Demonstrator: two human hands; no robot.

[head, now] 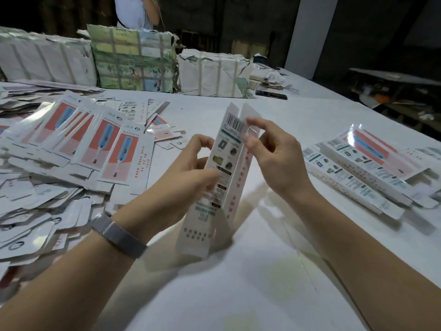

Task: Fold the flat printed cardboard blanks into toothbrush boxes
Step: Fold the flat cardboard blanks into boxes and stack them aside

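- Table (298,111): a white surface that carries all the work material.
- Blank (223,173): one printed cardboard piece, partly folded along its length, held above the middle of the table, tilted with its barcode end up and away from the person and its lower end near the surface.
- Left hand (191,163): fingers curled round the left edge of the blank at mid-length, with the thumb on the printed face. A grey mesh wristband (119,235) sits on this wrist.
- Right hand (274,151): fingertips pinch the right panel of the blank near the barcode end; the other fingers are loosely curled.
- Flat blanks (95,139): a wide loose heap on the left of the table, fanned out, red and blue print facing up, many overlapping.
- Folded boxes (362,168): a small stack on the right of the table, well apart from the hands.
- Wrapped bundles (133,60): three taped paper packs in a row along the far edge of the table.
- Second person (136,10): stands behind the bundles; only the torso shows.
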